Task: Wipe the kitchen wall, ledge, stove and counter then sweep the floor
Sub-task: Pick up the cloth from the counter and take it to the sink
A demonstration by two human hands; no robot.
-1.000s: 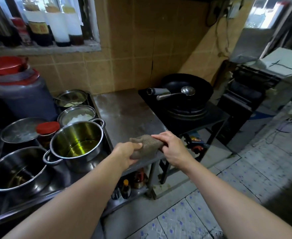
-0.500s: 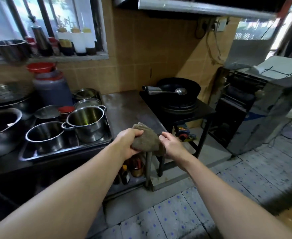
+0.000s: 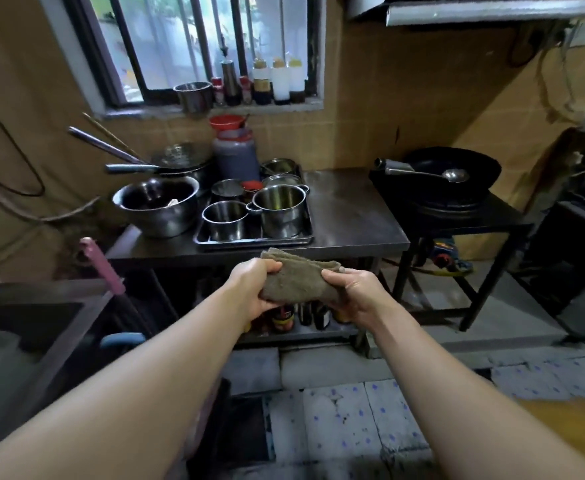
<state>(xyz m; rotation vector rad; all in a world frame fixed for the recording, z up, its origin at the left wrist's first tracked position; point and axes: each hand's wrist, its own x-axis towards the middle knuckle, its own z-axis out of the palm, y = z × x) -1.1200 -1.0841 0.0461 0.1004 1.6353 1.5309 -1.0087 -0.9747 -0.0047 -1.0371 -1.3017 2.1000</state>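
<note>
Tiled wall (image 3: 370,109) and tabletop (image 3: 346,206) lay straight ahead of us. We held the cloth (image 3: 296,280) between both hands, left hand (image 3: 254,289) and right hand (image 3: 351,294) each gripping an end, its length running left-right, just short of the tabletop's front edge.

Your steel counter (image 3: 346,216) carried a tray (image 3: 305,237) of pots and a large bowl (image 3: 159,209) beside it.
</note>
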